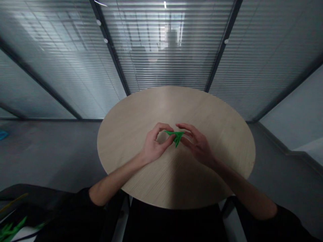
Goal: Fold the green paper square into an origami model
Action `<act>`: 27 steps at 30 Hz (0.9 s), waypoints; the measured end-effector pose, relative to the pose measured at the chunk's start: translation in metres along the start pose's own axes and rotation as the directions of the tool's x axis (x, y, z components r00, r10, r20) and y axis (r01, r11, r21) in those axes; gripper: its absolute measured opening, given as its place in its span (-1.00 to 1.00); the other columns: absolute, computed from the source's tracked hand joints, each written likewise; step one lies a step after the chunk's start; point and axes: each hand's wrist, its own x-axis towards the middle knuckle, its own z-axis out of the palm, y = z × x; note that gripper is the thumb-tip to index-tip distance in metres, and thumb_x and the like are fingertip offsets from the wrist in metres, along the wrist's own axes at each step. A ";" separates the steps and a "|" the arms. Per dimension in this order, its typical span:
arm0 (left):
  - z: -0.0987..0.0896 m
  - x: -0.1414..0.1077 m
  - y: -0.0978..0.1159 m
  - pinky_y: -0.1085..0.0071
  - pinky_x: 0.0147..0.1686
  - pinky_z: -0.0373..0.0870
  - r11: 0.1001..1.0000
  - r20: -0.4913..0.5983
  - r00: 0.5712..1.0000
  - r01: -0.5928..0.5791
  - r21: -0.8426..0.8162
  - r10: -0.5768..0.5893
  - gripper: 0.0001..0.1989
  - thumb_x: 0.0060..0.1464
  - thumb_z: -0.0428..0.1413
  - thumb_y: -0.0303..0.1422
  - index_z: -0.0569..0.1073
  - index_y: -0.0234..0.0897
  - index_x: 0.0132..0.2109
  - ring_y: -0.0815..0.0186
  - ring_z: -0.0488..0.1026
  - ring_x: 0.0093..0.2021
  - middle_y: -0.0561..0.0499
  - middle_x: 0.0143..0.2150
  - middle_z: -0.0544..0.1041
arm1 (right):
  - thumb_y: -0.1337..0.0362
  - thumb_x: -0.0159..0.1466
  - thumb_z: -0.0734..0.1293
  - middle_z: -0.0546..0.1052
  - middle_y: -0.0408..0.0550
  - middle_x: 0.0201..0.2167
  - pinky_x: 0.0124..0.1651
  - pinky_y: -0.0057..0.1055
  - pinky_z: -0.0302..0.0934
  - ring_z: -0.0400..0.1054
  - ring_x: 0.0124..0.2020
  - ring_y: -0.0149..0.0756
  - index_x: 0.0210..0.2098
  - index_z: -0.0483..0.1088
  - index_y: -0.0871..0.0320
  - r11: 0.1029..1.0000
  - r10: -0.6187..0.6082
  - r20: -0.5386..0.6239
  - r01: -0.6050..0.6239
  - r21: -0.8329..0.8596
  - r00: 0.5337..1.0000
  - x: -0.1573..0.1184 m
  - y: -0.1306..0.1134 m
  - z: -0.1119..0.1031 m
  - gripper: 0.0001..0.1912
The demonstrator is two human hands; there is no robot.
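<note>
A small green folded piece [178, 135], with pointed corners and one tip hanging down, is held above the middle of the round table. My left hand [157, 143] pinches its left part between thumb and fingers. On the other side, my right hand [198, 143] has its fingers apart, with the index finger raised above the piece and lower fingertips close to its right corner. Whether those fingertips touch it is hard to tell.
The light wooden round table [141, 107] stands before a glass wall with blinds [166, 72]. At the lower left are green items [12, 230] on a dark surface. A blue object [3, 134] lies on the floor at the far left.
</note>
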 end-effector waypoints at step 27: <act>-0.005 0.006 0.011 0.21 -0.03 0.57 0.976 0.147 0.968 -0.213 0.049 0.204 -0.91 0.29 0.21 -0.45 0.57 -0.25 -0.07 0.25 0.61 -0.08 -0.09 -0.14 0.68 | 0.27 0.34 0.40 0.56 0.04 0.01 0.15 -0.03 0.38 0.46 0.07 -0.12 0.03 0.44 0.03 0.933 -0.229 -0.043 0.207 -0.295 0.972 0.001 -0.008 -0.002 -0.74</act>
